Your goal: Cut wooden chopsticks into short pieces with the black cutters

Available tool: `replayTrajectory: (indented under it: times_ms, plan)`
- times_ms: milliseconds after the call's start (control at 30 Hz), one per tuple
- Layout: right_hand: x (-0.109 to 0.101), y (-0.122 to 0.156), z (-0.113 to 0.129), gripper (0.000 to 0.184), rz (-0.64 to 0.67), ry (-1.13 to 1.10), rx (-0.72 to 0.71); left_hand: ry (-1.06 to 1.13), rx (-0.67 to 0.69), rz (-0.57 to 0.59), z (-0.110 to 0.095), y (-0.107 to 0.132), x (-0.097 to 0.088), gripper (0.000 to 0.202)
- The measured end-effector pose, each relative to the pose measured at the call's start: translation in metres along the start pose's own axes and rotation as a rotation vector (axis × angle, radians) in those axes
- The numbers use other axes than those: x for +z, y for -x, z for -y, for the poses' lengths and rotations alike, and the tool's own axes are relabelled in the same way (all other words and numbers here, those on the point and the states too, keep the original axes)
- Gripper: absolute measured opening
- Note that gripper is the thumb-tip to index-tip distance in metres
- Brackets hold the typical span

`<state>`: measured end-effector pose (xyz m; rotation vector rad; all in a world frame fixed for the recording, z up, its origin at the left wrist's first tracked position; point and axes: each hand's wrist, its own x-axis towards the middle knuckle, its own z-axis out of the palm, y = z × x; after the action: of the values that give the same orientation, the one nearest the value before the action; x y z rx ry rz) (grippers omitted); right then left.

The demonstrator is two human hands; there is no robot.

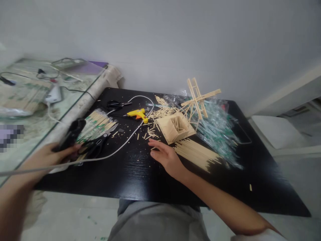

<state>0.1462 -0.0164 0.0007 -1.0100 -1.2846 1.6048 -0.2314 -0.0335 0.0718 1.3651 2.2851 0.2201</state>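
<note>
Stick model (172,130) stands just beyond the right hand (167,157).

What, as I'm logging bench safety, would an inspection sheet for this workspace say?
Surface: black table, dotted with crumbs.
Job's things: stick-built block, lattice frame, bare sticks, yellow glue gun, wrapped sticks, scissors.
Clutter: stick offcuts near the glue gun; heap of clear and green wrappers at right.
Grips: left grip at a blurred black object, hold unclear; right grip open, nothing held.
Cables: white cable crosses the table and, in view, the left wrist.
Surroundings: pale wall; glass-topped table at left; white seat at right.
</note>
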Motion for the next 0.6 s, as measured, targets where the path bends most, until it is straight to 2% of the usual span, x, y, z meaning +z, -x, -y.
replayTrajectory:
  times_ms: [33, 67, 167, 267, 367, 500, 600]
  plan:
    - [-0.002, 0.005, 0.002, 0.029, -0.007, 0.017, -0.021, -0.055, -0.060, -0.039, -0.011, -0.007, 0.000, 0.047]
    - [-0.004, 0.010, 0.003, 0.027, -0.014, 0.032, -0.033, -0.106, -0.053, -0.107, -0.021, -0.013, 0.001, 0.043]
    - [-0.010, 0.024, 0.006, 0.024, -0.038, 0.098, -0.033, -0.346, 0.060, -0.183, -0.041, -0.030, 0.003, 0.037]
    - [-0.016, 0.039, 0.004, 0.021, -0.054, 0.185, -0.020, -0.561, 0.201, -0.227, -0.050, -0.037, 0.006, 0.046]
    - [-0.021, 0.052, 0.001, 0.020, -0.058, 0.237, 0.017, -0.670, 0.198, -0.203, -0.052, -0.041, 0.008, 0.048]
    - [-0.025, 0.063, -0.003, 0.017, -0.057, 0.248, 0.061, -0.633, 0.107, -0.147, -0.048, -0.049, 0.009, 0.041]
    - [-0.027, 0.065, -0.004, 0.016, -0.055, 0.281, 0.068, -0.416, 0.116, -0.215, -0.046, -0.053, 0.008, 0.038]
